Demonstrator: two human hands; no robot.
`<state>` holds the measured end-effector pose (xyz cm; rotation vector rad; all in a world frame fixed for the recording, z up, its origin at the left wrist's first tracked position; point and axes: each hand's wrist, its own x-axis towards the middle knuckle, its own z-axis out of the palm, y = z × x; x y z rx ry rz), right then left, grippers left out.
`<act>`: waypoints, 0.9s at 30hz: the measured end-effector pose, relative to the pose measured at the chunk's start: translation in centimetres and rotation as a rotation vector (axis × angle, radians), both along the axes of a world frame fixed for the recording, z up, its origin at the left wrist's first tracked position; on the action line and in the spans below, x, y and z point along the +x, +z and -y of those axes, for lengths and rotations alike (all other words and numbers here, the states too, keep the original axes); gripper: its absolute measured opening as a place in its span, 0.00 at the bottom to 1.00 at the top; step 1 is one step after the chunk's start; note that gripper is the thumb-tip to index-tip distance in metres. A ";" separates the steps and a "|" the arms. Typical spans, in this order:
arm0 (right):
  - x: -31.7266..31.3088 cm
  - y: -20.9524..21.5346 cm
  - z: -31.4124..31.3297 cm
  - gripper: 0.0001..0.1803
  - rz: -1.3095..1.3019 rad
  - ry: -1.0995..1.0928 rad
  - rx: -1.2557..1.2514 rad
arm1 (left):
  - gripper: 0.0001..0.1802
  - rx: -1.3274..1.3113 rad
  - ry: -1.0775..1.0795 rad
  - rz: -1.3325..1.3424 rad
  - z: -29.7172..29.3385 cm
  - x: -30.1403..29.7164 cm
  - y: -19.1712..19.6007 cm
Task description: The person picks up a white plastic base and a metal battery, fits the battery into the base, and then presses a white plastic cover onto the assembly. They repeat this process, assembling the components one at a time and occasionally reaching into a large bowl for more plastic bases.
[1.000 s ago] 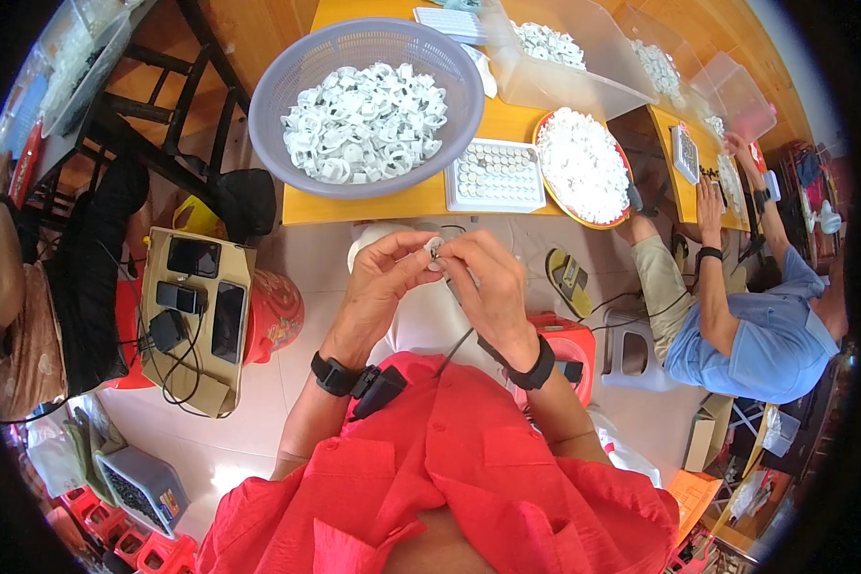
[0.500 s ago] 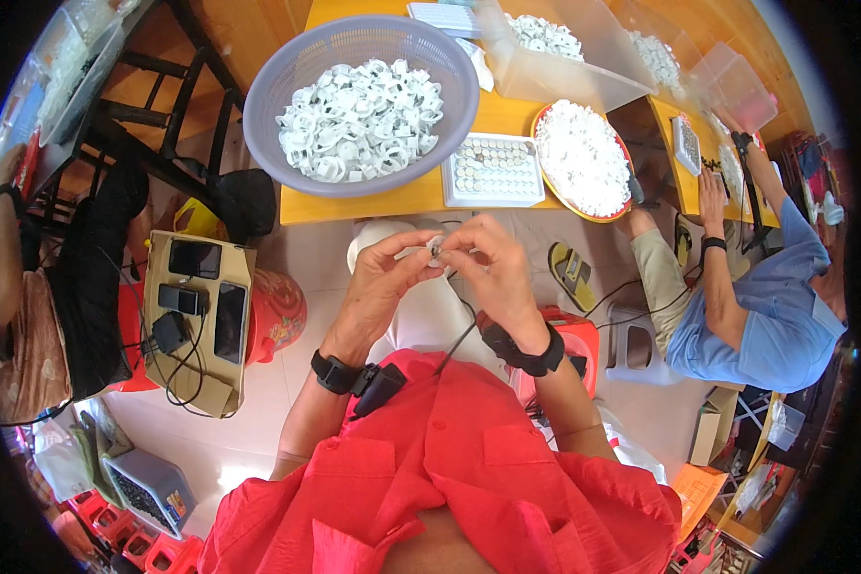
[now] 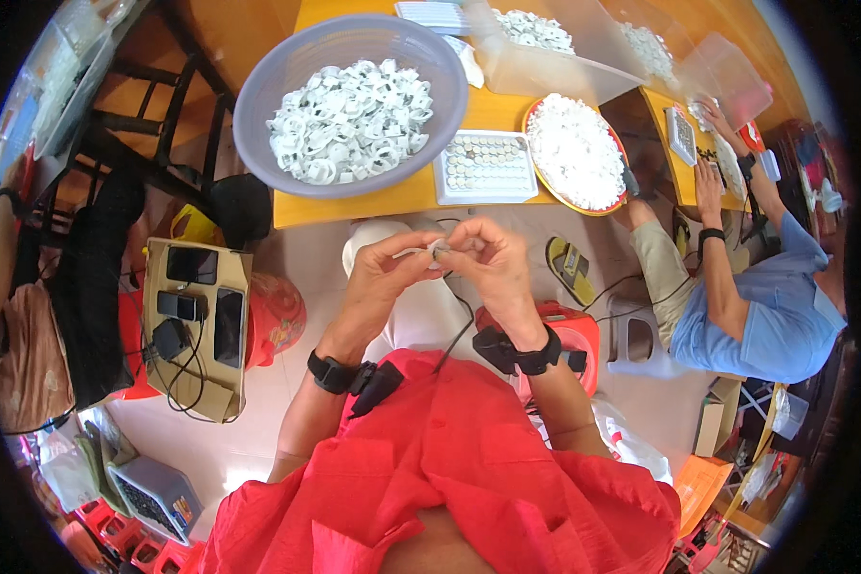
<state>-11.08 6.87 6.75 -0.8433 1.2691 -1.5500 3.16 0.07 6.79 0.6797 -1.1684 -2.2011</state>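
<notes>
Grip: pinching part [image 3: 437,248] in left hand [image 3: 383,273] and right hand [image 3: 496,271], above lap [image 3: 419,320], short of bench [image 3: 354,207] | Progress: mid-piece, apparently; not set down | Around: on bench, basin [image 3: 449,107] heaped with white parts [image 3: 349,124], tray [image 3: 488,197] of discs [image 3: 488,160], plate [image 3: 548,187] of white bits [image 3: 576,148] | Cannot tell finished from waiting

Before the left hand [image 3: 378,275] and right hand [image 3: 497,273] — with a part [image 3: 438,247] between the two — a table [image 3: 392,203]. On it, at left, a basin [image 3: 251,143] with pieces [image 3: 349,124] inside; just right of that, a tray [image 3: 488,197], then a plate [image 3: 595,210] heaped with more pieces [image 3: 576,153]. Behind tray and plate, a bin [image 3: 584,77]. Left of the hands, a carton [image 3: 222,397] holding phones [image 3: 228,327]. At right, on the floor [image 3: 631,416], a sandal [image 3: 572,273]; beyond, a co-worker [image 3: 756,335].
</notes>
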 end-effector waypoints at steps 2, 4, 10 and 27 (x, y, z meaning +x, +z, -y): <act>0.1 0.4 0.0 0.08 0.030 0.019 0.006 | 0.13 -0.002 -0.015 0.011 0.1 0.3 -0.2; 0.1 1.1 0.0 0.08 0.064 0.045 0.013 | 0.13 0.098 -0.002 -0.042 0.0 0.7 -0.4; -0.4 0.5 -0.2 0.08 0.126 0.043 0.036 | 0.13 0.051 -0.066 -0.037 0.1 0.1 -0.4; 0.8 -0.1 -0.6 0.14 0.108 -0.078 -0.042 | 0.12 0.112 -0.033 -0.006 -0.4 -0.4 -0.1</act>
